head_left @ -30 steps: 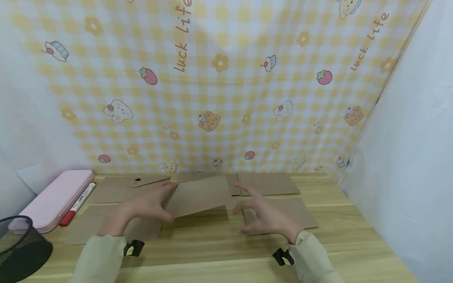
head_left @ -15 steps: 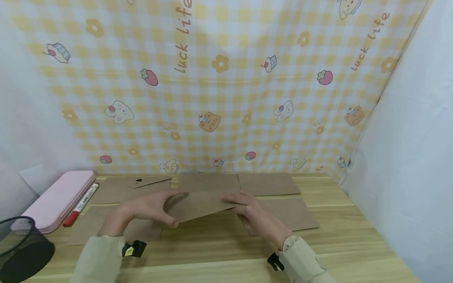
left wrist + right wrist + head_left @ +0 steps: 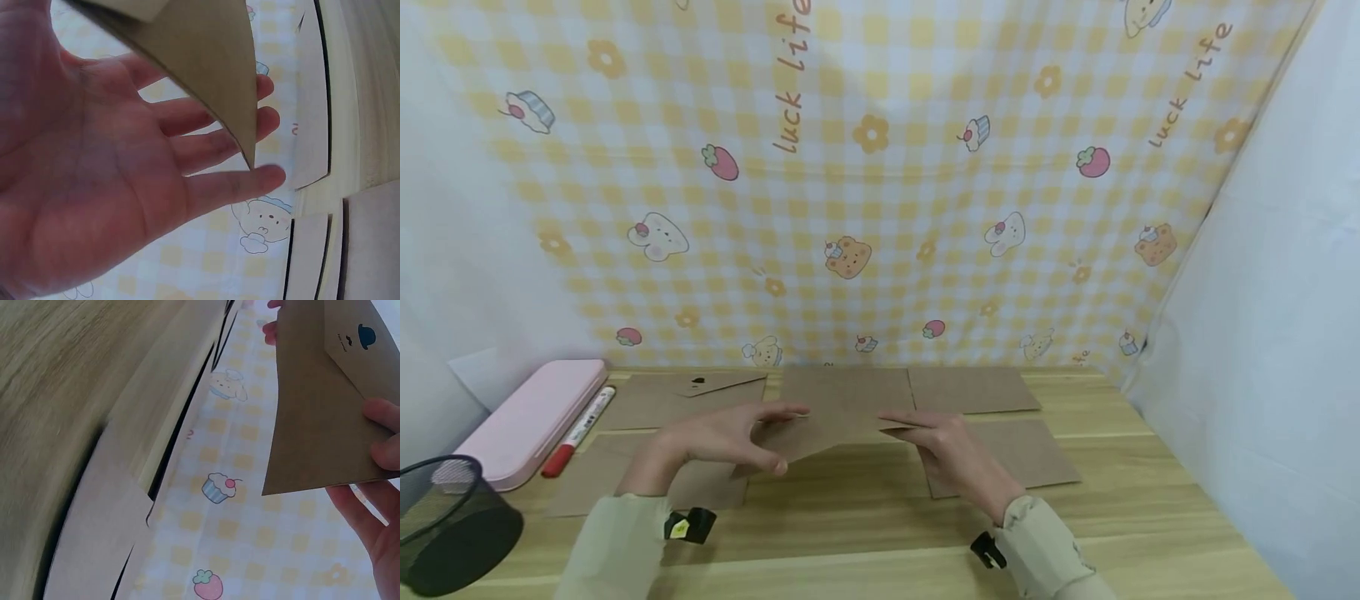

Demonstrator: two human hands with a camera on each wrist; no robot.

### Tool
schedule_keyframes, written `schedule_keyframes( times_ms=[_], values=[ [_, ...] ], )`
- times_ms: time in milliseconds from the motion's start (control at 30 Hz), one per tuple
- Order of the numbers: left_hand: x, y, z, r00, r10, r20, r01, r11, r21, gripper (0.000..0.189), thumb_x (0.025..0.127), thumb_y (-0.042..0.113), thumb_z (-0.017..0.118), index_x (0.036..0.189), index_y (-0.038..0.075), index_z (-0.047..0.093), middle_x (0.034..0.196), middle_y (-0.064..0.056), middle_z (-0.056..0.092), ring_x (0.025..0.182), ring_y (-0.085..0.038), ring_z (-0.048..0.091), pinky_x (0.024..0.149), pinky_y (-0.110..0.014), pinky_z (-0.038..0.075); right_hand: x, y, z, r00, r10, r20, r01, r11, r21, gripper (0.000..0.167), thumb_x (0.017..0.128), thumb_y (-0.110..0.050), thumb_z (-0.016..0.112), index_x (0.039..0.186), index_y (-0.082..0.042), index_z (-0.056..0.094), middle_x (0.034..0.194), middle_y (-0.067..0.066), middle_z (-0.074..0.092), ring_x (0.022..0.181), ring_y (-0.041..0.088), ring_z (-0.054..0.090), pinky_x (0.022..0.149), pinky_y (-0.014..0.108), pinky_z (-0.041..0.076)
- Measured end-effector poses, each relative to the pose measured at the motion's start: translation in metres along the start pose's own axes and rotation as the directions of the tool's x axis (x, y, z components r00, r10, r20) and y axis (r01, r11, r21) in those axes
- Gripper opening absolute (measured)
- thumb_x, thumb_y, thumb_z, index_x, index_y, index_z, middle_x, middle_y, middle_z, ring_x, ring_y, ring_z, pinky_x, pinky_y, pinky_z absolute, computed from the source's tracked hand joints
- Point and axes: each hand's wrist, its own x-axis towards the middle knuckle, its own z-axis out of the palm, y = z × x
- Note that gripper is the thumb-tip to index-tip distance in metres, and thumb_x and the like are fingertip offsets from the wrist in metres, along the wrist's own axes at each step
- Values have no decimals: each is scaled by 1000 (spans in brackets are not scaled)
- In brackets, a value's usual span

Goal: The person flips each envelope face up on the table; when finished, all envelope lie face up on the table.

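Observation:
A brown kraft envelope (image 3: 816, 435) is held tilted above the table between my two hands. In the right wrist view the envelope (image 3: 306, 419) shows a pointed flap printed with a dark hat and moustache. My right hand (image 3: 958, 454) pinches its right end between thumb and fingers. Around the other end, my left hand (image 3: 711, 442) is spread, thumb apart from the fingers. In the left wrist view those fingers (image 3: 212, 190) are straight behind the envelope's corner (image 3: 237, 94); the thumb is outside that view.
More brown envelopes lie flat: one with a dark mark (image 3: 632, 404) at back left, others at back middle (image 3: 846, 383), back right (image 3: 973, 390), front right (image 3: 1030, 454) and front left (image 3: 707, 490). A pink case (image 3: 531, 425), red-capped marker (image 3: 580, 429) and black mesh holder (image 3: 463, 533) stand left.
My right hand, open and apart from the envelope a second ago, moved left and took its right end. The envelope has sunk and tilted; my left hand shifted slightly right.

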Motion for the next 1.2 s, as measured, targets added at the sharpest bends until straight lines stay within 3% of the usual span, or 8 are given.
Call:
schedule_keyframes(
  times_ms=[200, 400, 500, 567, 667, 733, 967, 1200],
  values=[
    [-5, 3, -5, 990, -3, -144, 7, 1000, 22, 70, 80, 36, 72, 137, 11, 39, 140, -14, 40, 130, -41, 29, 94, -63, 31, -2, 4, -2, 999, 42, 28, -42, 999, -12, 51, 70, 27, 57, 108, -4, 69, 117, 7, 63, 95, 16, 64, 53, 7, 37],
    [-19, 1, -21, 921, 37, -388, -20, 999, 48, 38, 81, 28, 73, 96, 10, 44, 135, -16, 43, 126, -45, 34, 93, -64, 30, -4, 12, -4, 996, 83, 36, -84, 996, 29, 47, 73, 25, 58, 109, -3, 69, 116, 8, 63, 86, 13, 63, 46, 8, 29],
    [-26, -2, -24, 917, 30, -397, 2, 997, 82, 34, 81, 29, 72, 77, 11, 44, 139, -17, 41, 124, -48, 35, 91, -64, 33, -5, 16, -5, 995, 101, 23, -102, 993, 55, 43, 76, 23, 56, 107, -3, 70, 111, 6, 66, 73, 7, 59, 47, 9, 30],
    [-27, 0, -21, 938, 21, -346, 24, 992, 125, 26, 80, 33, 72, 72, 15, 56, 142, -19, 38, 126, -50, 31, 90, -66, 31, -6, 17, -6, 991, 128, 28, -130, 989, 76, 43, 78, 22, 53, 106, -5, 71, 108, 5, 67, 56, -1, 42, 45, 10, 27],
    [-23, 3, -10, 960, 13, -278, 49, 975, 215, 28, 78, 43, 72, 94, 21, 71, 142, -21, 36, 129, -49, 26, 92, -66, 30, -8, 17, -8, 982, 179, 61, -185, 977, 109, 43, 81, 19, 52, 108, -8, 71, 108, 3, 67, 50, -4, 24, 45, 12, 27],
    [-18, 6, -4, 963, 31, -268, 38, 968, 250, 42, 78, 43, 71, 113, 21, 67, 140, -20, 39, 129, -47, 26, 94, -65, 28, -9, 15, -9, 976, 204, 81, -213, 969, 125, 44, 82, 18, 51, 111, -10, 70, 109, 4, 67, 50, -3, 18, 44, 13, 26],
    [-3, 2, 3, 900, 183, -396, -65, 953, 295, 21, 87, 4, 63, 106, 12, 65, 103, 2, 63, 93, -16, 59, 81, -42, 48, -8, 15, -12, 938, 314, 150, -341, 913, 222, 51, 85, 17, 45, 125, -11, 59, 64, 7, 59, 41, -6, 23, 40, 13, 29],
    [3, 3, 6, 890, 189, -414, -81, 961, 265, 28, 84, -7, 61, 106, 8, 70, 101, -4, 67, 82, -13, 63, 64, -24, 51, -11, 18, -14, 860, 446, 247, -504, 816, 282, 47, 90, 12, 45, 128, -12, 56, 113, 16, 62, 49, 18, 57, 44, 23, 47]
  ],
)
